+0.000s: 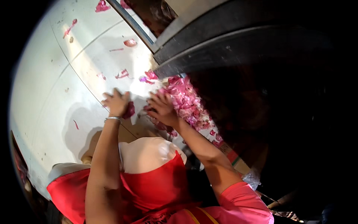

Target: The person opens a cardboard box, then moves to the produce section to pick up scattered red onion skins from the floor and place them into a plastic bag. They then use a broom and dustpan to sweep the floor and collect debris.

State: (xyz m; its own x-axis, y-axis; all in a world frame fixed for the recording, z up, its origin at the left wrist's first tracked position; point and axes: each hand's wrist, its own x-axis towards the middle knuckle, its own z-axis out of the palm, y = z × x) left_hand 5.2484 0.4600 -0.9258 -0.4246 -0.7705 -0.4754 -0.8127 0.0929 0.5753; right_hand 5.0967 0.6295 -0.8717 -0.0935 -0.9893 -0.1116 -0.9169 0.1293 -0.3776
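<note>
Over the pale tiled floor (47, 92), my left hand (116, 103) has its fingers spread and wears a silver bangle (113, 118) at the wrist. A dark magenta scrap (129, 110) shows beside its palm; whether they touch is unclear. My right hand (162, 107), palm down with fingers apart, is at the left edge of a heap of thin, crinkled pink scraps (184, 96). Both hands are slightly blurred, and neither visibly grips anything. What lies under the right palm is hidden. The scraps' material cannot be told for sure.
Loose pink scraps, such as one crumpled piece (122, 74) and a reddish one (130, 42), lie about the floor. A dark curved panel (212, 47) and a metal-edged frame (134, 25) stand beyond the heap. A clear plastic bag (251, 179) is at right, beside deep shadow.
</note>
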